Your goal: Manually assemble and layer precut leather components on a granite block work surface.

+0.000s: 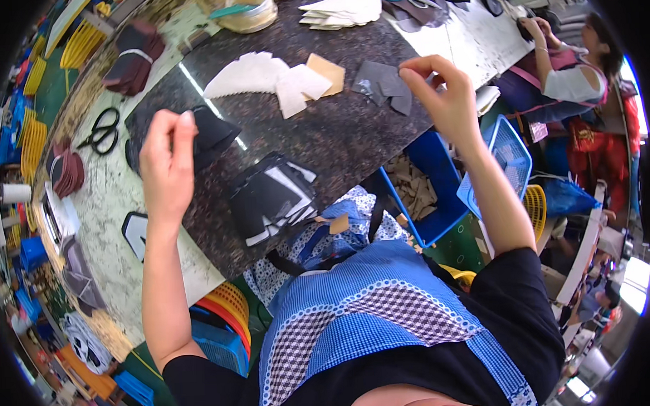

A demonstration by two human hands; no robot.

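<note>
My left hand (167, 165) is raised over the left side of the dark stone slab (337, 145), its fingers curled in and the thumb pressed to them. Behind it lie black cut pieces (214, 132), partly covered by the hand. At the right my right hand (447, 98) has thumb and fingertips pinched together beside dark grey pieces (384, 85). Whatever either hand holds is too small or hidden to make out. White jagged-edged pieces (245, 75) and a tan piece (327, 72) lie between the hands. Nearer me is a stack of black pieces with white strips (275, 197).
Black-handled scissors (104, 132) and a tied maroon bundle (132, 59) lie at the left. A tub (250, 16) with a teal tool and white pieces (343, 7) stand at the back. A blue bin of scraps (450, 213) is below the slab's right edge. A co-worker (564, 80) sits far right.
</note>
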